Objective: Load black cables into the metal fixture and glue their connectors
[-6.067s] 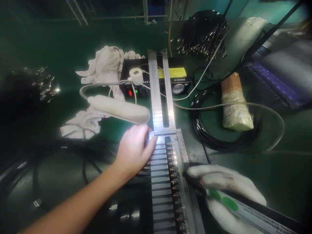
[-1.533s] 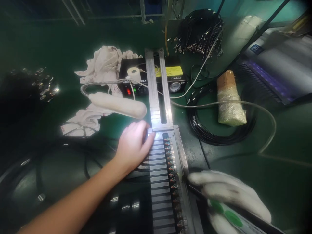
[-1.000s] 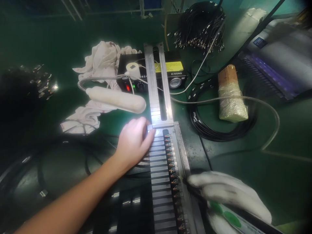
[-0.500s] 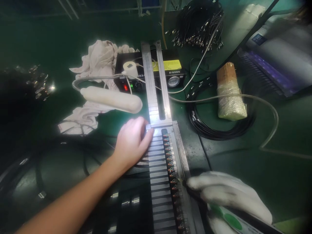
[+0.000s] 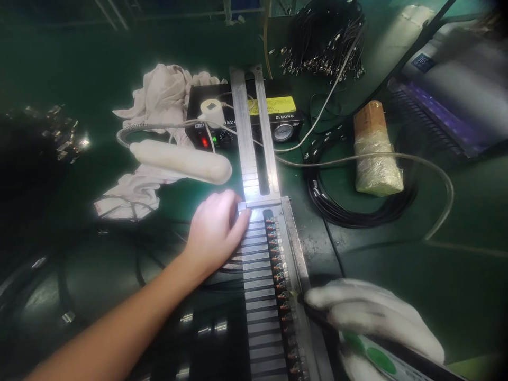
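Fixture [image 5: 297, 243] centre stage, a long metal bar, and look at the row of wire ends [image 5: 282, 286] down its right side: seated in its slots, bared and coppery, reaching to where the view cuts the bar off. So the loading looks done along everything on show! The left hand [image 5: 214, 227], no glove, pinches the fixture's left edge near the top of the row, thumb across the metal. Over on the fixture's right, the right hand [image 5: 377, 312], white-gloved, has its fingers wrapped around a pen-like tool [image 5: 380, 360], black tip in close to the wire ends, partway down the row. Touching? Can't say, it's too blurred. Which ends have been worked and which are left? I can't tell; they look much alike from here, so on this evidence I'd call it mid-job. Above the fixture's left edge, a white lamp [image 5: 182, 164] lights the work; behind its upper end sits the black control box [image 5: 286, 119], 1 red and 1 green light aglow.
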### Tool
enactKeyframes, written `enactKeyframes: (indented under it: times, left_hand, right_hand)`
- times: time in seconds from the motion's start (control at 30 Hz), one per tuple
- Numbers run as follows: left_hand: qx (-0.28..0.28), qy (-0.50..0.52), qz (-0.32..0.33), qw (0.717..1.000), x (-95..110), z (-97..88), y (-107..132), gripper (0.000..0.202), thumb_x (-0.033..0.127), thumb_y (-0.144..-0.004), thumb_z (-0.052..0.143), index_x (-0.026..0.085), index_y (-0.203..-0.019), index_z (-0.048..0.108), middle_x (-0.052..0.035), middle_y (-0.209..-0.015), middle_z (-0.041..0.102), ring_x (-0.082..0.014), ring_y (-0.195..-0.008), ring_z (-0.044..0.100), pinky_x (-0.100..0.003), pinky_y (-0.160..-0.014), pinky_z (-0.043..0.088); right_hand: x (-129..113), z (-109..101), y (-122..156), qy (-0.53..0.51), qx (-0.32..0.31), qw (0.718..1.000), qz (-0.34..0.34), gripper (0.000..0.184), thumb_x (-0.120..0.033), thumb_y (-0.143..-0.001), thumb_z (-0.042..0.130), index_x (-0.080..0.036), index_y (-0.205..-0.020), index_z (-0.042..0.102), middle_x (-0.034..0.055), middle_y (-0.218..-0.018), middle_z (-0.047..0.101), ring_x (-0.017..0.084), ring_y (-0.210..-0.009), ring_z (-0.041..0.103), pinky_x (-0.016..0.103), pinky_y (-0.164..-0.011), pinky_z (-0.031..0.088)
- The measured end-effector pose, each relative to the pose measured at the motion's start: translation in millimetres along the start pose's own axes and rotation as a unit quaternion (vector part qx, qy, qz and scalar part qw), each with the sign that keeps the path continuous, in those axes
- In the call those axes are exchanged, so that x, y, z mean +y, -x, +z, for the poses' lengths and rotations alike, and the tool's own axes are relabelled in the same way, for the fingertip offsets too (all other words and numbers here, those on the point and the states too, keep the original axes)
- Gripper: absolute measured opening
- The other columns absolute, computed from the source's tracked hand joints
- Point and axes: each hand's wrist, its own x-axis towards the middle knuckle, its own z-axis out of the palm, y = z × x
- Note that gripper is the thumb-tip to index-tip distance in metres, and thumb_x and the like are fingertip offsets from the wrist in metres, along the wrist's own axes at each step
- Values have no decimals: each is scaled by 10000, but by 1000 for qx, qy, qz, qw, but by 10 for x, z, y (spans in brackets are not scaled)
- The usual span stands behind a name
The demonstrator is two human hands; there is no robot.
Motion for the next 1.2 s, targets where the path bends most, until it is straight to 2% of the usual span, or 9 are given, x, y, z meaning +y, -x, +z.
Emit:
enactKeyframes:
  times: [0.23,0.6,0.77,0.9,1.1,1.2]
  left_hand:
    - [1,-1,2,1000,-11,5,5,164,371,-931,448,224,-881,497,-5,-741,512,-202,-719,489,-338,-654,379]
    - [0,1,0,1000,-4,-7,4,167,366,-928,451,214,-879,502,-4,-729,500,-200,-711,479,-336,-649,369]
    - [0,1,1,1000,6,-11,5,156,363,-926,446,223,-877,496,-5,-734,506,-202,-714,487,-335,-654,373]
    - [0,-2,1,1000,11,-8,6,153,360,-923,454,220,-873,491,-4,-731,504,-201,-714,488,-335,-649,374]
    - [6,-8,8,1000,-4,6,6,161,358,-926,460,213,-873,504,-5,-724,500,-200,-707,483,-336,-640,376]
    - [9,-7,7,1000,-11,14,6,155,355,-922,471,214,-872,508,-3,-716,500,-198,-694,478,-334,-636,373]
  right_hand:
    - [24,-29,10,11,-19,1000,4,94,-138,-879,617,-192,-955,629,93,-958,763,224,-826,755,309,-765,631]
    - [43,-46,1,-4,-21,1000,8,180,-97,-850,623,-181,-1009,638,99,-1007,755,234,-876,750,314,-759,647]
    - [67,-79,5,-5,-45,999,1,216,-96,-834,639,-179,-1034,634,110,-1034,749,246,-901,746,325,-770,648]
    - [16,-108,26,13,-14,1000,5,140,-133,-873,640,-183,-1004,651,100,-1036,753,232,-894,749,313,-820,636]
    - [-143,-32,86,-5,54,997,58,48,-217,-939,617,-219,-945,664,62,-951,761,219,-813,753,297,-798,642]
    - [-176,26,102,1,51,997,63,76,-230,-959,594,-221,-928,663,56,-921,756,201,-807,748,263,-771,635]
